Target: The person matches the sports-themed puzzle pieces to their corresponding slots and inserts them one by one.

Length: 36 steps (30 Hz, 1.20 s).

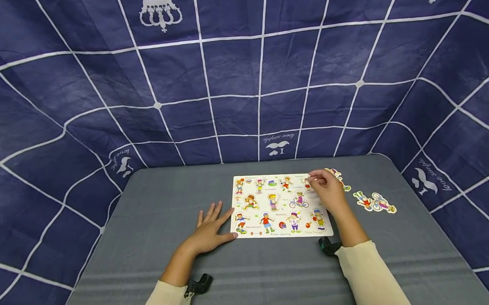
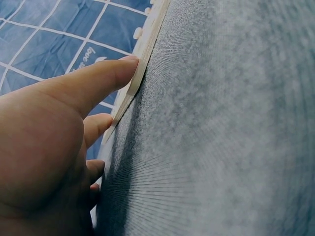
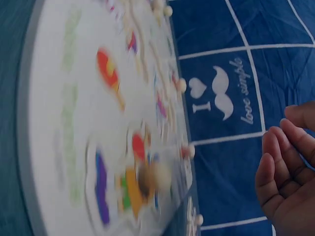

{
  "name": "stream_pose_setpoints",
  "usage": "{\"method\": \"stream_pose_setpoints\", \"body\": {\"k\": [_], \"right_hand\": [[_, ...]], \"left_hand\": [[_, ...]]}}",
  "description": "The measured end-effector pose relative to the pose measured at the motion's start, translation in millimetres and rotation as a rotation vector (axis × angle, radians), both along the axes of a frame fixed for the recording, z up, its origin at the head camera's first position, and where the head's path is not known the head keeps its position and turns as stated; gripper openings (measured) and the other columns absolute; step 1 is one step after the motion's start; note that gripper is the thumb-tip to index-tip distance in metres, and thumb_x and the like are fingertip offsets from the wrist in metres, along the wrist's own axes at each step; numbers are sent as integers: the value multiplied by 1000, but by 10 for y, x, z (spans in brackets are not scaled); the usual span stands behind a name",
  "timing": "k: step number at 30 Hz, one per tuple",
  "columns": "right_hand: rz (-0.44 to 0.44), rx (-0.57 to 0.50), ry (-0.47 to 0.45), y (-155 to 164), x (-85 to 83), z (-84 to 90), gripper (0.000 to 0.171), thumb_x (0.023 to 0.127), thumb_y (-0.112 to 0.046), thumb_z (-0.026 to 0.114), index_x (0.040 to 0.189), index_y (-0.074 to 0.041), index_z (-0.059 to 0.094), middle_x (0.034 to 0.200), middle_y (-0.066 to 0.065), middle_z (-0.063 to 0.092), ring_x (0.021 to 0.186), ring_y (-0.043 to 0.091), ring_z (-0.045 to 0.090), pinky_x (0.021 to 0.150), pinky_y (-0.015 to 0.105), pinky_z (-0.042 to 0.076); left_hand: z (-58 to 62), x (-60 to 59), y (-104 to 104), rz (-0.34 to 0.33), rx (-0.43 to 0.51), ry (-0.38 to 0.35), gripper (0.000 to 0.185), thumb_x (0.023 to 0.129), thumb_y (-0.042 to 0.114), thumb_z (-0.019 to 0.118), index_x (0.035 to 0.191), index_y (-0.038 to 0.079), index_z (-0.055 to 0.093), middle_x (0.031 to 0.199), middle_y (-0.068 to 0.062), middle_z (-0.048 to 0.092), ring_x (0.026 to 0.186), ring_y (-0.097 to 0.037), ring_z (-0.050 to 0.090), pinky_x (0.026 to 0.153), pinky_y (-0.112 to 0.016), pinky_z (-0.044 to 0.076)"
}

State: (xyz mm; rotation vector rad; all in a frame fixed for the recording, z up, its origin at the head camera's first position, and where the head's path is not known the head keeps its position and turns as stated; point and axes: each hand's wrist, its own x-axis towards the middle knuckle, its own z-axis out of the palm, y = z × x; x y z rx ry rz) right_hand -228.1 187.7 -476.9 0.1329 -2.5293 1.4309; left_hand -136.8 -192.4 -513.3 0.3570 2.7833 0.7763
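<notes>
Left hand [image 1: 209, 230] laid flat on table [image 1: 148, 239], fingers straight, thumb touching puzzle board [image 1: 281, 206] edge; right hand [image 1: 327, 190] curled over board's far right corner, grip unclear; loose pieces [image 1: 374, 202] beyond right hand.

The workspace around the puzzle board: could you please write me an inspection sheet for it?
Surface: grey table, covered in a felt-like cloth.
Job's things: wooden peg puzzle board lying flat, most picture pieces seated in it.
Clutter: loose puzzle pieces on the table to the right of the board, more behind the right hand.
Hands: left hand flat on the table, fingers straight, thumb against the board's left edge; right hand over the board's far right corner, fingers curled; whether it holds a piece cannot be told.
Cables: nothing seen; dark wrist camera mounts show at both sleeves.
Surroundings: blue backdrop cloth with white grid lines and printed logos on three sides.
</notes>
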Motion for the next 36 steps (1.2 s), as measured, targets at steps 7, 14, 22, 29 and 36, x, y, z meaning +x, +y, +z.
{"method": "stream_pose_setpoints", "body": {"k": [7, 14, 22, 29, 36], "right_hand": [[-6, 89, 22, 282, 30, -18, 25, 99, -15, 64, 119, 0, 67, 109, 17, 70, 84, -4, 54, 72, 6, 42], [-15, 145, 28, 586, 48, -39, 27, 98, -14, 63, 119, 3, 67, 107, 18, 69, 81, -9, 52, 71, 5, 41], [-40, 221, -3, 749, 36, -17, 28, 99, -19, 63, 119, 1, 67, 108, 18, 68, 80, -12, 49, 66, 11, 42], [-40, 265, 45, 818, -2, -36, 22, 95, -10, 66, 113, 3, 68, 102, 21, 67, 80, 0, 53, 68, 12, 40], [-38, 293, 22, 907, -79, -69, 22, 94, -11, 69, 111, 3, 69, 102, 21, 69, 77, -5, 53, 66, 13, 40]], "left_hand": [[-11, 17, 24, -1, 4, 4, 81, 90, 58, 68, 159, 29, 36, 171, -14, 10, 159, -37, 0, 122, -67, -7], [-46, 8, 30, -11, -10, 10, 82, 91, 61, 65, 159, 31, 33, 171, -13, 9, 159, -35, -1, 122, -66, -8], [-27, -13, 5, 0, -11, 7, 80, 91, 60, 65, 159, 33, 33, 172, -11, 9, 160, -34, -2, 123, -65, -9], [-29, -8, 8, 9, -3, 6, 80, 90, 60, 66, 158, 34, 35, 172, -11, 9, 160, -34, -1, 123, -65, -8], [-47, -6, -3, 13, 6, 2, 79, 90, 60, 67, 158, 35, 36, 172, -11, 9, 160, -34, -1, 123, -65, -9]]}}
